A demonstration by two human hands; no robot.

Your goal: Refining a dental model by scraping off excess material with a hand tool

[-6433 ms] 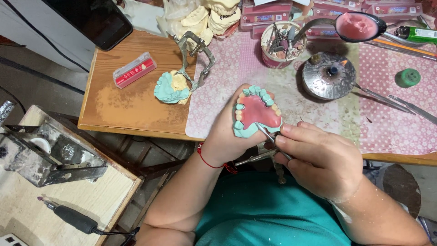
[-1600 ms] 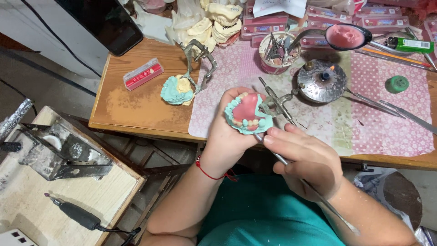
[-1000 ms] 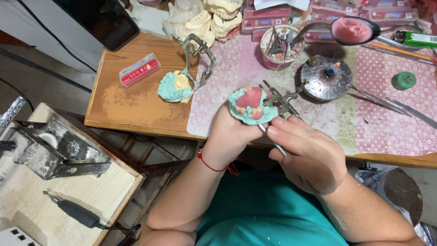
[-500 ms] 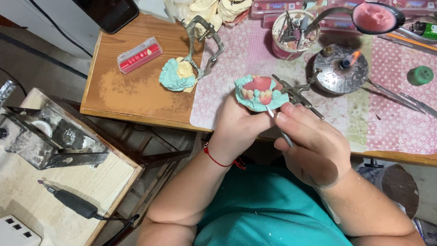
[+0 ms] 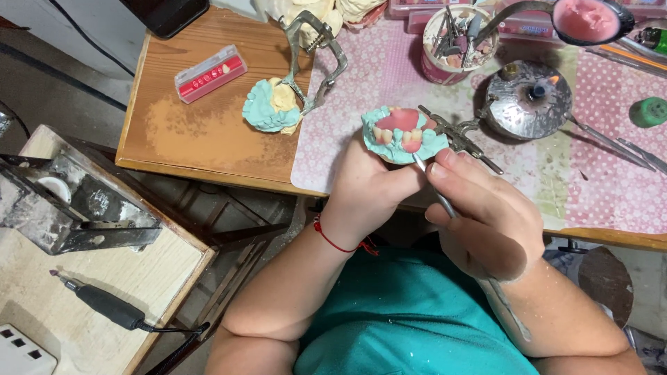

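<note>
The left hand (image 5: 368, 187) cups a teal dental cast (image 5: 403, 135) above the table (image 5: 194, 132) edge, its underside hidden. The right hand (image 5: 486, 215) pinches a thin tool (image 5: 434, 187), tip at the teeth, handle mostly hidden.

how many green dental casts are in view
2: one green cast with pink wax and teeth held up in the left hand, another green cast lying on the wooden table by the metal articulator.

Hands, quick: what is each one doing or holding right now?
Left hand: closed around the teal dental model with pink wax and teeth.
Right hand: closed on a thin metal tool, its tip at the model's teeth.
</note>
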